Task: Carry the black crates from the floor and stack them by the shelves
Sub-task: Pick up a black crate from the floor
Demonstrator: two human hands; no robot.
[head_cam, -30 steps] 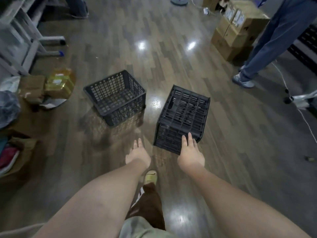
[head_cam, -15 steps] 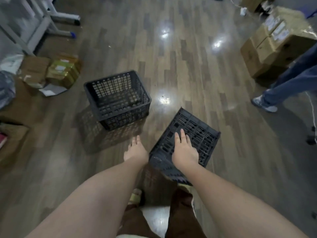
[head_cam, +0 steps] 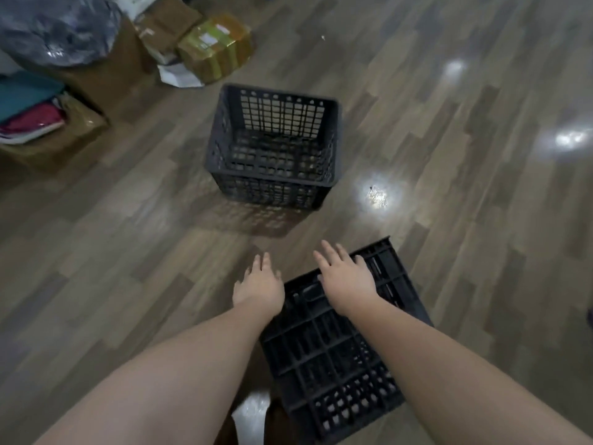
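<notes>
Two black plastic crates are on the wooden floor. One upright crate stands open side up in the middle of the view. The other, an overturned crate, lies just below me with its gridded underside facing up. My right hand is stretched over the overturned crate's far edge, fingers straight and spread. My left hand hovers just left of that crate, fingers straight, holding nothing. The shelves are out of view.
Taped cardboard boxes and loose paper lie on the floor behind the upright crate. A large box with a grey plastic bag and an open box of coloured cloth stand at the left. Bare floorboards stretch to the right.
The view has swung left and down, so the upright crate is now central and the overturned crate lies close beneath me. Both hands have stayed stretched forward. The other person's legs have left the view.
</notes>
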